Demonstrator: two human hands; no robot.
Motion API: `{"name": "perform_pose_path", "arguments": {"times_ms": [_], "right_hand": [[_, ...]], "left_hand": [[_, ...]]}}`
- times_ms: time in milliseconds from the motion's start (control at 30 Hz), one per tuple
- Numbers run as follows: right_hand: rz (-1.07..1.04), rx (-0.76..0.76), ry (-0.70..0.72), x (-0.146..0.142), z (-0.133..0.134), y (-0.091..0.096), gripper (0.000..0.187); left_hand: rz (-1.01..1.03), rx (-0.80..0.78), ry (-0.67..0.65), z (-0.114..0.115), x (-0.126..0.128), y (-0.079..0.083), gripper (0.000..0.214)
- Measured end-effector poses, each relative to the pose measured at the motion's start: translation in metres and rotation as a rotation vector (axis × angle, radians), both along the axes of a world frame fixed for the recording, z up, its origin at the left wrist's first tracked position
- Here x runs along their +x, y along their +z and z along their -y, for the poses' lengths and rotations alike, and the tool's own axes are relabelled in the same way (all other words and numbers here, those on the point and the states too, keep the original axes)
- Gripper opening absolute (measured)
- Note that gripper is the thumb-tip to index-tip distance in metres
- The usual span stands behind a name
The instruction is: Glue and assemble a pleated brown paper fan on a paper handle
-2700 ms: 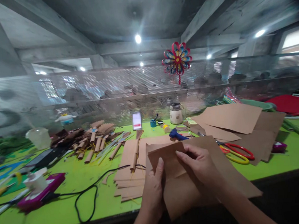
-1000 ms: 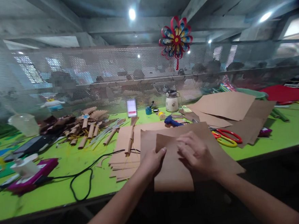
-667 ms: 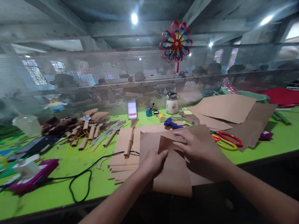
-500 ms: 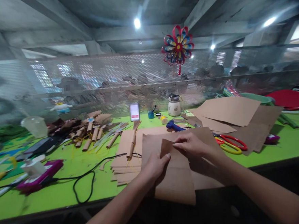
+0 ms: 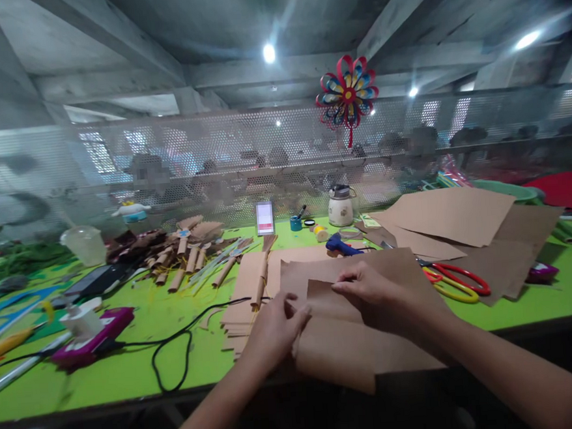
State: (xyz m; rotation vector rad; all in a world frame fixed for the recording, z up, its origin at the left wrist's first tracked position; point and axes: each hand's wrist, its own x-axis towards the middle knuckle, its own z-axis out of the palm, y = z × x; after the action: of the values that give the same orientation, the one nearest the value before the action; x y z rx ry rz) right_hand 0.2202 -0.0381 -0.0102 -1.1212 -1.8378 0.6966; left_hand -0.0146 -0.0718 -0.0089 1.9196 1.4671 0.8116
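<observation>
A sheet of brown kraft paper (image 5: 332,348) hangs over the front edge of the table, its lower end curling. My right hand (image 5: 367,286) pinches a raised corner of it between thumb and fingertips, so a darker flap stands up there. At the sheet's left edge is my left hand (image 5: 278,323), fingers bent and thumb against the paper; part of its grip is hidden. More brown paper (image 5: 397,262) lies beneath. Just behind the sheets rests a blue glue gun (image 5: 342,245).
Red-and-yellow-handled scissors (image 5: 460,281) lie to the right, near large paper sheets (image 5: 452,216). On the left are rolled paper pieces (image 5: 188,254), a black cable (image 5: 187,345) and a purple power strip (image 5: 96,335). A white jug (image 5: 340,207) stands at the back.
My left hand has moved left and down from the folded corner to the sheet's left edge. My right hand still pinches the corner. The view has shifted slightly.
</observation>
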Motion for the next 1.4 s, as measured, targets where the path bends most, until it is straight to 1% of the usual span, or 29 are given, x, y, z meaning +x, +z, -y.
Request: {"name": "perform_pose_path", "arguments": {"times_ms": [33, 67, 100, 133, 200, 267, 333, 400, 467, 567, 667, 800, 933, 1033, 1167, 1300, 1400], "right_hand": [[0.028, -0.004, 0.017, 0.0, -0.002, -0.002, 0.028], [0.058, -0.005, 0.034, -0.001, -0.003, -0.004, 0.028], [0.085, -0.005, 0.052, -0.001, -0.004, -0.007, 0.028], [0.107, -0.003, 0.065, -0.002, -0.006, -0.01, 0.028], [0.151, -0.001, 0.088, -0.004, -0.008, -0.015, 0.028], [0.191, 0.002, 0.102, -0.004, -0.01, -0.018, 0.028], [0.23, 0.011, 0.1, -0.004, -0.013, -0.021, 0.028], [0.266, 0.025, 0.093, -0.002, -0.016, -0.023, 0.028], [0.297, 0.036, 0.088, 0.0, -0.019, -0.025, 0.025], [0.338, 0.05, 0.085, 0.002, -0.023, -0.027, 0.02], [0.375, 0.063, 0.087, 0.001, -0.026, -0.028, 0.021], [0.418, 0.086, 0.086, 0.001, -0.027, -0.029, 0.021], [0.447, 0.102, 0.08, 0.001, -0.026, -0.03, 0.022], [0.459, 0.107, 0.075, 0.0, -0.025, -0.027, 0.026], [0.469, 0.12, 0.068, -0.003, -0.029, -0.016, 0.031], [0.48, 0.143, 0.059, -0.004, -0.041, -0.006, 0.028], [0.496, 0.148, 0.065, -0.003, -0.052, -0.008, 0.026]], "left_hand": [[-0.077, 0.162, 0.019, 0.0, -0.003, 0.002, 0.036], [-0.123, 0.295, -0.003, 0.001, -0.003, 0.004, 0.032], [-0.138, 0.378, -0.07, 0.003, -0.002, 0.007, 0.025], [-0.132, 0.419, -0.165, 0.006, 0.001, 0.01, 0.021], [-0.106, 0.433, -0.349, 0.012, 0.011, 0.015, 0.019], [-0.15, 0.409, -0.475, 0.015, 0.022, 0.016, 0.023], [-0.212, 0.379, -0.549, 0.014, 0.029, 0.012, 0.025], [-0.242, 0.346, -0.591, 0.011, 0.031, 0.007, 0.028], [-0.229, 0.296, -0.596, 0.008, 0.029, 0.003, 0.032], [-0.175, 0.195, -0.558, 0.004, 0.025, 0.002, 0.037], [-0.141, 0.157, -0.567, 0.0, 0.022, 0.002, 0.039], [-0.171, 0.2, -0.618, -0.004, 0.021, -0.004, 0.037], [-0.223, 0.253, -0.642, -0.001, 0.019, -0.008, 0.033], [-0.276, 0.306, -0.665, 0.003, 0.018, -0.005, 0.031], [-0.355, 0.368, -0.691, 0.004, 0.02, 0.003, 0.032], [-0.421, 0.397, -0.687, -0.001, 0.025, 0.007, 0.034], [-0.444, 0.403, -0.684, -0.007, 0.028, 0.005, 0.031]]}}
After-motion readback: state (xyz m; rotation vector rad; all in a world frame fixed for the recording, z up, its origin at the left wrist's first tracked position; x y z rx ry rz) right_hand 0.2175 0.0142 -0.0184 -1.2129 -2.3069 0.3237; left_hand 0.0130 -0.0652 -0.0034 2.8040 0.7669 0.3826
